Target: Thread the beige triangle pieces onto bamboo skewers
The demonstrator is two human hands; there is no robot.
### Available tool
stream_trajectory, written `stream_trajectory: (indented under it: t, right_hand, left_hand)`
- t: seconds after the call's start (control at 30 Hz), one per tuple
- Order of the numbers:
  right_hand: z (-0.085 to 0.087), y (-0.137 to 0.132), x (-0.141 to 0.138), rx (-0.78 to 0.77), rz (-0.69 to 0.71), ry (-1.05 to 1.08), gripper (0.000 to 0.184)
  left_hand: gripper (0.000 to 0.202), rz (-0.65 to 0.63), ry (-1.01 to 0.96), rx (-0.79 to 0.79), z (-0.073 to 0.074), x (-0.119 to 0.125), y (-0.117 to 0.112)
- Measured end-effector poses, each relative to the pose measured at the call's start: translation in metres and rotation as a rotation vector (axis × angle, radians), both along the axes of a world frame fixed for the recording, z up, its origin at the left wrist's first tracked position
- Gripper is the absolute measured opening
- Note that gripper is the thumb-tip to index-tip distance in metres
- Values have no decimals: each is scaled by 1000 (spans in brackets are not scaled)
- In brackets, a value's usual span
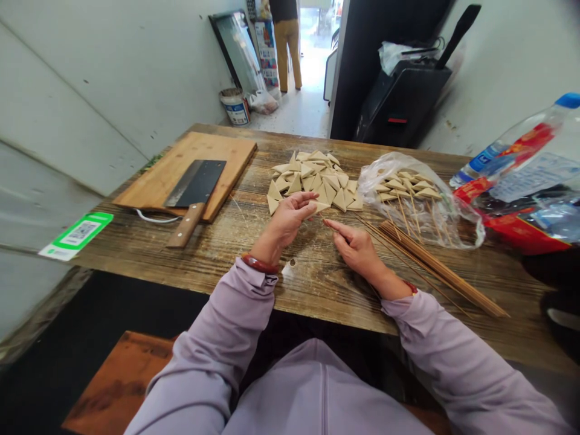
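Note:
My left hand (292, 216) pinches a tan triangular tofu piece (321, 206) between thumb and fingers, above the near edge of a loose pile of tofu triangles (312, 175). My right hand (357, 246) is closed, its index finger pointing left, on what looks like a thin bamboo skewer; a short length shows at the fingertips near the held piece, and the rest is hidden. To the right of that hand lies a bundle of bamboo skewers (446, 272). Behind the bundle, several skewered tofu triangles (408, 184) rest on a clear plastic bag (469, 225).
At the left, a cleaver (194, 184) lies on a wooden cutting board (235, 147), its handle over the board's edge. A QR-code card (77, 234) is at the table's left edge. Bottles (512, 142) and red packaging (521, 232) crowd the right. A person (287, 45) stands beyond the table.

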State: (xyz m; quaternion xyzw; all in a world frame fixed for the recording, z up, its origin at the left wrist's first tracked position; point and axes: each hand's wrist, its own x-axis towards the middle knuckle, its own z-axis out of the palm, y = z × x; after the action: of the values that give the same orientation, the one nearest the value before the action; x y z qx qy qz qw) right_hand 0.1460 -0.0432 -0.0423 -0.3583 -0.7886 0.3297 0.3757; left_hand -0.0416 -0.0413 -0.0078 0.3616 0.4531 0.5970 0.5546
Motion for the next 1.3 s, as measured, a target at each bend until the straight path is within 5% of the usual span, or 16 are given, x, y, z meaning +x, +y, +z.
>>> stream_trajectory:
  t: [0.37,1.3]
  right_hand:
    - [3,0,0,27,-33,41,39]
    - [7,-1,1,29,-63,29,30]
  left_hand:
    - [30,-12,-152,-72,4,-1,-1]
    - [39,-22,133,107,0,15,-7]
